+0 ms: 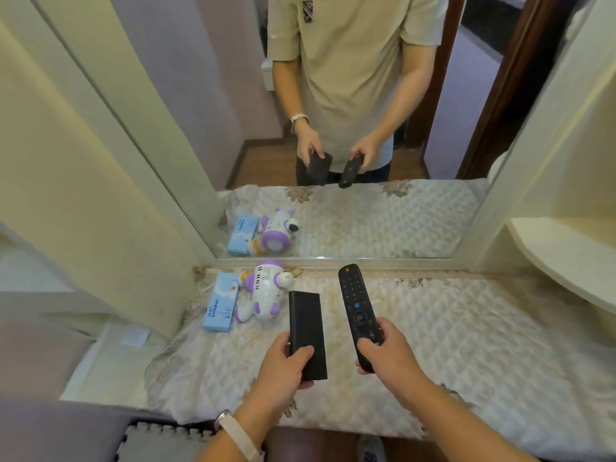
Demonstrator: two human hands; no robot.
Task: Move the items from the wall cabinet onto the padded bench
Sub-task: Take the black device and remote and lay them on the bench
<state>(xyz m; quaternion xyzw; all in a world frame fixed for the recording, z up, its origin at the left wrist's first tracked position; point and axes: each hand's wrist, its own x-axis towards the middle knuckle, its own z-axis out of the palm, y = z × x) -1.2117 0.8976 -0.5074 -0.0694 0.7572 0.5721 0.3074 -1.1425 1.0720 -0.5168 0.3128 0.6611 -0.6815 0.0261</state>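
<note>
Left hand (285, 360): grasping the near end of a black box (306, 331), thumb on top, held above the bench (466, 345) near its front edge and not yet set down.
Right hand (386, 351): wrapped around the near half of a remote (356, 305), buttons up, far end pointing at the mirror; it is also above the bench, just right of the black box.
Bench, far left corner: a blue box (221, 301) lies flat by the left edge, with a white and purple toy (263, 291) touching its right side. Judged from their place, these two are already moved.
Mirror (333, 145): stands along the bench's far edge and shows the same hands and things again.
Cabinet: not in view, so I cannot tell whether anything is left inside.
Progress: two items down, two in hand and close to being placed; the middle and right of the bench are free for them.
</note>
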